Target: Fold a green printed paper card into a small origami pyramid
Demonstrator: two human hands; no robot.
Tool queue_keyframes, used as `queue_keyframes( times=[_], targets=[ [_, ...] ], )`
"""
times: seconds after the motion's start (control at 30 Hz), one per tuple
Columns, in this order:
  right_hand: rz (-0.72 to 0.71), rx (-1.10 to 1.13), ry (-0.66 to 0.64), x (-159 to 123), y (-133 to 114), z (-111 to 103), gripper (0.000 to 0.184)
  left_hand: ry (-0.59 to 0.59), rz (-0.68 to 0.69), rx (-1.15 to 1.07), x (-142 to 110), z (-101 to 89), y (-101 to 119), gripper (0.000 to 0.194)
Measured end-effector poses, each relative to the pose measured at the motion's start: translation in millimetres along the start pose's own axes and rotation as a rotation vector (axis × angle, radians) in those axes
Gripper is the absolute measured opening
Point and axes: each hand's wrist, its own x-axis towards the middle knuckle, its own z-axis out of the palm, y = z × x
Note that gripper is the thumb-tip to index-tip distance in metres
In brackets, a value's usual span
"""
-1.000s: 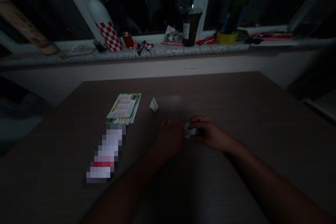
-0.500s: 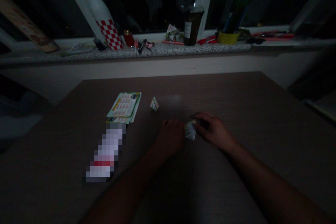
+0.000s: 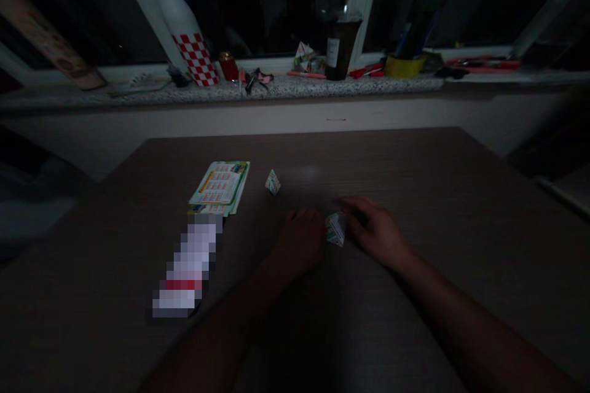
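A small folded piece of printed paper (image 3: 335,230) lies on the dark wooden table between my two hands. My left hand (image 3: 302,236) rests on the tabletop with its fingers curled, closed at the paper's left edge. On the other side, my right hand (image 3: 375,227) pinches the paper's right edge between thumb and fingers. Dim light hides the exact grip of the fingertips. Farther back stands a small folded paper shape (image 3: 273,183), pointed at its top. To its left is a stack of printed paper sheets (image 3: 216,184).
A blurred-out phone-like object (image 3: 187,270) lies left of my left forearm. Behind the table (image 3: 415,159), a stone windowsill (image 3: 286,89) carries a red-checked white bottle (image 3: 196,52), a dark cup with a straw (image 3: 342,46) and a green bottle (image 3: 421,12).
The folded paper between my hands has turned slightly, showing a somewhat different face. Both hands stay in nearly the same place. The whole view has shifted a little.
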Motion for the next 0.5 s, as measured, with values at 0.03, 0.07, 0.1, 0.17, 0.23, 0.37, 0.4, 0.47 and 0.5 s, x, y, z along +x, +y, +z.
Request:
queue_keyframes(
  times=[0.03,0.07,0.1,0.17,0.23,0.37,0.4,0.47,0.5],
  targets=[
    [-0.007,-0.012,-0.004,0.0,-0.5,-0.8,0.037,0.001,-0.002,0.000,0.0,0.1,-0.1,0.020],
    [-0.016,-0.030,-0.015,-0.1,-1.2,-1.7,0.039,0.003,-0.004,0.000,0.0,0.3,-0.2,0.020],
    [-0.024,-0.049,-0.031,-0.3,-1.8,-2.7,0.041,0.006,-0.003,-0.002,-0.1,0.4,-0.3,0.020],
    [-0.031,-0.075,-0.065,-0.7,-2.9,-4.2,0.045,0.006,0.004,-0.005,-0.4,0.4,-0.3,0.020],
    [-0.035,-0.075,-0.090,-1.2,-3.2,-4.5,0.047,0.002,0.005,-0.004,-0.6,0.3,-0.3,0.020],
    [-0.007,0.097,-0.084,-2.0,0.3,-0.8,0.045,-0.004,0.009,-0.001,-0.7,-0.3,0.1,0.021],
    [0.015,0.169,-0.078,-2.1,1.7,0.8,0.043,-0.005,0.012,-0.001,-0.7,-0.5,0.2,0.021],
    [0.055,0.290,-0.054,-2.2,4.3,3.8,0.039,-0.005,0.010,-0.001,-0.7,-1.0,0.4,0.020],
    [0.067,0.332,-0.033,-2.2,5.3,5.2,0.036,-0.003,0.006,-0.003,-0.8,-1.2,0.5,0.020]
  ],
)
